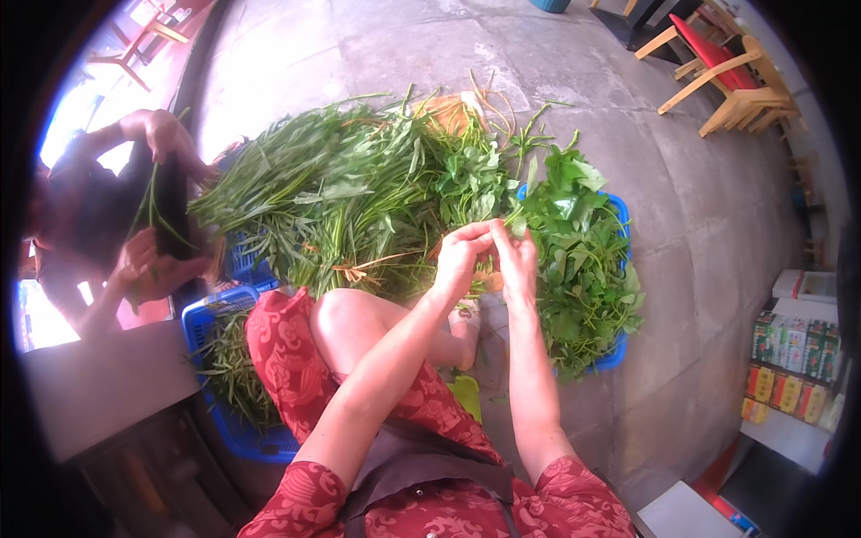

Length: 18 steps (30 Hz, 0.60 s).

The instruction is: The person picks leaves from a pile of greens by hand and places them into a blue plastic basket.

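My left hand and my right hand meet at the fingertips, pinching a leafy green stem between them. The stem's lower end is hidden by the fingers. Just right of my hands, picked leafy greens heap over a blue plastic basket. Beyond my left hand lies a large pile of long-leaved green vegetables, with loose plant ties on its near side. Broader-leaved greens lie at the pile's right end.
Another blue basket with narrow-leaved greens stands by my left knee. At the left, a co-worker's hands hold a green stem. A wooden chair with a red seat stands upper right; boxed goods sit on a shelf at right.
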Each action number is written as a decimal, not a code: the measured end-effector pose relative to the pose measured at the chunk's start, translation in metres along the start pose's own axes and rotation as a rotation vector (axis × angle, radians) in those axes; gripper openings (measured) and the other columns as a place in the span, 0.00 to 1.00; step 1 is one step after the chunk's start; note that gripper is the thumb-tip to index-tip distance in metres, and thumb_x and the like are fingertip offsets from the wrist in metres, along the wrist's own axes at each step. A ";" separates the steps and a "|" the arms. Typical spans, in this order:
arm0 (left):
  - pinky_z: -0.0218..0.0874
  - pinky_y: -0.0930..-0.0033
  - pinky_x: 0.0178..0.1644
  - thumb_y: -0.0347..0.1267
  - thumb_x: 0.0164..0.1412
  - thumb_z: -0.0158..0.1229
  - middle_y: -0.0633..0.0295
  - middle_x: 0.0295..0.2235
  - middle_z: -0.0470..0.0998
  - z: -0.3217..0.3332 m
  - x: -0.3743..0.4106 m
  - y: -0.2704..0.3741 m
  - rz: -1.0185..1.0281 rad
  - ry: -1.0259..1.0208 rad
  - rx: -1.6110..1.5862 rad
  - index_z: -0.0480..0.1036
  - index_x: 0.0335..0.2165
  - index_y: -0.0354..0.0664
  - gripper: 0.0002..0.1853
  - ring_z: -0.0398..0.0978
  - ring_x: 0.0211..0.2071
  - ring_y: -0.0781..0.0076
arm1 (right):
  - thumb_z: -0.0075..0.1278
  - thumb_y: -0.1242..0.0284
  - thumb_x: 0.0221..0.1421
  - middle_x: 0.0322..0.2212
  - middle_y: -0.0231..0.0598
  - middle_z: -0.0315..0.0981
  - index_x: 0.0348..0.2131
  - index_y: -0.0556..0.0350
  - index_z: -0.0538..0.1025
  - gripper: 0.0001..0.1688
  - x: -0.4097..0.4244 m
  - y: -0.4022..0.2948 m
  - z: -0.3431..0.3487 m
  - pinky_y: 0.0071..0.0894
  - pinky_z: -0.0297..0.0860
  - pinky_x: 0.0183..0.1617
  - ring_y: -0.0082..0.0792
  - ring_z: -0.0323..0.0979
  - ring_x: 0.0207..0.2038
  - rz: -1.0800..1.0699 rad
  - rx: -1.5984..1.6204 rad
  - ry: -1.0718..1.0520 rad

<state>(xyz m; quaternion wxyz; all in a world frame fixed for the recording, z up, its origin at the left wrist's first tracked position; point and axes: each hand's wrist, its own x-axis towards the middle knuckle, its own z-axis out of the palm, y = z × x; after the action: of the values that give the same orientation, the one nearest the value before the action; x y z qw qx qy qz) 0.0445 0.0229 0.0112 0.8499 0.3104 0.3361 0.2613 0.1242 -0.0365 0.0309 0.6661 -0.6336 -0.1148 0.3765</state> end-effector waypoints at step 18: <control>0.66 0.67 0.28 0.29 0.59 0.47 0.62 0.25 0.71 -0.017 0.003 0.017 -0.102 0.331 -0.484 0.68 0.33 0.38 0.06 0.67 0.22 0.71 | 0.54 0.77 0.52 0.25 0.33 0.71 0.27 0.59 0.73 0.04 -0.056 0.033 0.019 0.20 0.66 0.27 0.23 0.69 0.25 -0.887 -0.471 0.050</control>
<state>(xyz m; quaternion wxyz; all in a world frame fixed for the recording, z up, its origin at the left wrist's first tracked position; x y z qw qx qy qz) 0.0305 0.0421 0.0120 0.8450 0.0349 0.4132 0.3376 0.0622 -0.0611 0.0218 0.6036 -0.6656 -0.4389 0.0058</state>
